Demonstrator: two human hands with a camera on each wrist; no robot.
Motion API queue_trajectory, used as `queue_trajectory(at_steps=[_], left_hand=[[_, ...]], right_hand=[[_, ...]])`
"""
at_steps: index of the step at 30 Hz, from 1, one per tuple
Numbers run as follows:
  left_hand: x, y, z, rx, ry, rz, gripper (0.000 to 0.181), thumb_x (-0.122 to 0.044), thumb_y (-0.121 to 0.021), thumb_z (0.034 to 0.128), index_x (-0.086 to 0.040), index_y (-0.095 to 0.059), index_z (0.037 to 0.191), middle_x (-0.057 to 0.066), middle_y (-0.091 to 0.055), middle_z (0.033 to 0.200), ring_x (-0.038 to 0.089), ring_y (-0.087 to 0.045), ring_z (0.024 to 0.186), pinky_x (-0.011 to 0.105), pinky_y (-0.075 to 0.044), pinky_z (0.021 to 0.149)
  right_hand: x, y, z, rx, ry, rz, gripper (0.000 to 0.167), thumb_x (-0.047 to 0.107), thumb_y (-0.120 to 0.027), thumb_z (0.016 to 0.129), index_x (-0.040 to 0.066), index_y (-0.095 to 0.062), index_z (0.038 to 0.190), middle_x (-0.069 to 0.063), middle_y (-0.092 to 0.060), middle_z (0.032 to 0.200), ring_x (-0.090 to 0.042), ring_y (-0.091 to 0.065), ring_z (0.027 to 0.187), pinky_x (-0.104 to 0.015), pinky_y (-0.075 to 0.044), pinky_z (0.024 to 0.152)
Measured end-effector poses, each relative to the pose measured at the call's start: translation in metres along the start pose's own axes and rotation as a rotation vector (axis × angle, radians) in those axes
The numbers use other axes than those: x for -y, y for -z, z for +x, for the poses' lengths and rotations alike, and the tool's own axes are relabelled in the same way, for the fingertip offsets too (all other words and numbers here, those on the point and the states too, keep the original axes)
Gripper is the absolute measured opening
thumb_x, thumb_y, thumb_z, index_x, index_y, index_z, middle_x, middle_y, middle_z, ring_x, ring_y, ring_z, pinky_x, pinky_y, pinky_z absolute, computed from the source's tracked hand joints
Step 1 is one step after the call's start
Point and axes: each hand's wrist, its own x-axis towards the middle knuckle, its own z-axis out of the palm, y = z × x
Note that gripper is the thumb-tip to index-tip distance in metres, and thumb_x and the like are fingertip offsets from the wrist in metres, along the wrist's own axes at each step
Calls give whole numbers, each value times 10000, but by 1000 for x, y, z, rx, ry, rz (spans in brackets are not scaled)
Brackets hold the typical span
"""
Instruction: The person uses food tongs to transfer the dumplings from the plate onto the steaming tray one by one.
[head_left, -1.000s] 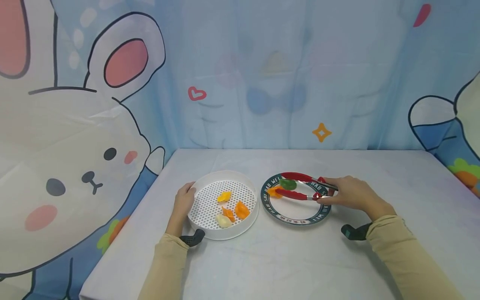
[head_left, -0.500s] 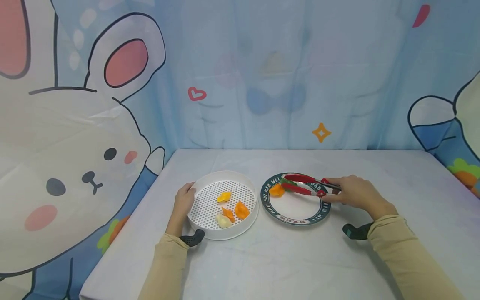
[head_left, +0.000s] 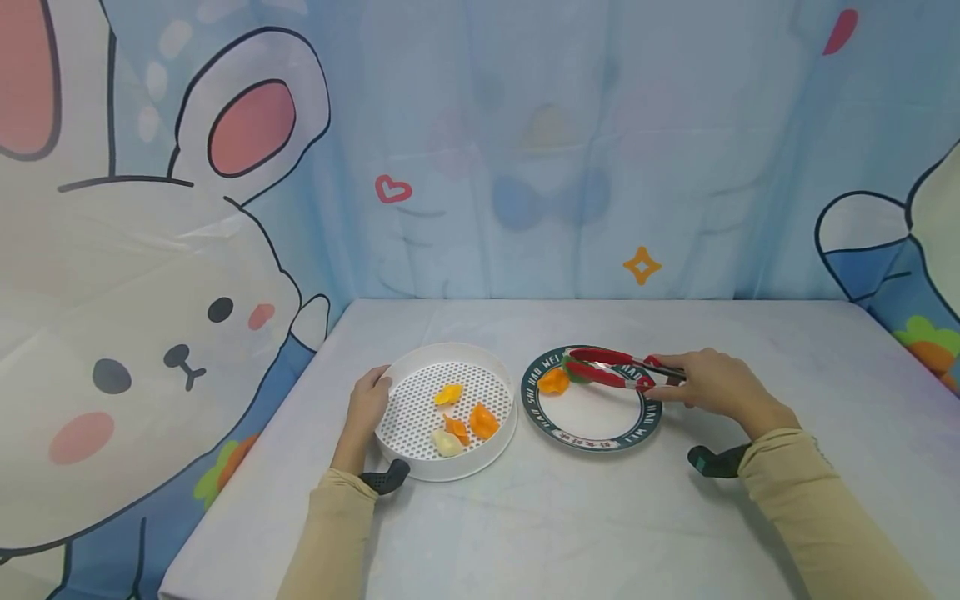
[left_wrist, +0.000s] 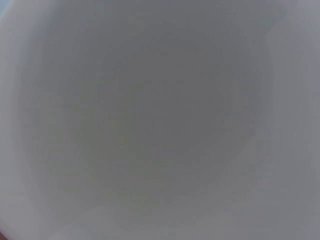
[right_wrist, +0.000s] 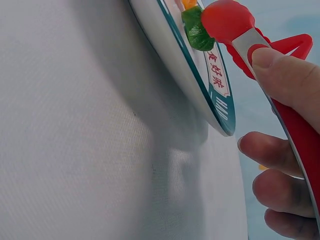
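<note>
At the left rim of a round white steamer tray (head_left: 450, 470) with a perforated base, my left hand (head_left: 366, 412) grips the wall. Orange, yellow and cream dumpling-like pieces (head_left: 483, 421) lie inside it. My right hand (head_left: 712, 385) holds red-tipped tongs (head_left: 603, 379) over a plate (head_left: 592, 445) with a dark green lettered rim. Between the tong tips is a glossy green dumpling-like piece (right_wrist: 197, 30), partly hidden by them. An orange piece (head_left: 553, 382) rests on the plate just left of it. The left wrist view is only blurred grey.
A white-covered table (head_left: 570, 533) carries both tray and plate, which stand side by side with a narrow gap. Behind hangs a blue cartoon curtain (head_left: 480, 233). Dark camera mounts (head_left: 716, 461) stick out at both wrists.
The tong tips have drawn together around the green piece, and the right hand has shifted slightly right. The left hand and tray have stayed put.
</note>
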Motion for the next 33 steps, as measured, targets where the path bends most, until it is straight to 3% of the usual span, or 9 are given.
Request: queue_trajectory(at_steps=[22,33], left_hand=[[-2,0,-1,3,-2,0,446,-251,-335,1000,-81,-441,1399,143,-466,1436,320,-389,1371,490,-306,1153],[-3,1,-3,1,3,-5,446,-252,-341,999,-77,-448,1395,143,-479,1426,321,-396,1367,492,-311,1151]], right_hand=[[-5,5,0,-12,6,24,988,685,-669,710,40,-414,1413,-7,-635,690,-173,-519,655,-258,-349,509],[-6,-6,3,31,29,23,1070,721,-679,663,-46,-443,1370,31,-610,659,-137,-515,616,-252,-334,510]])
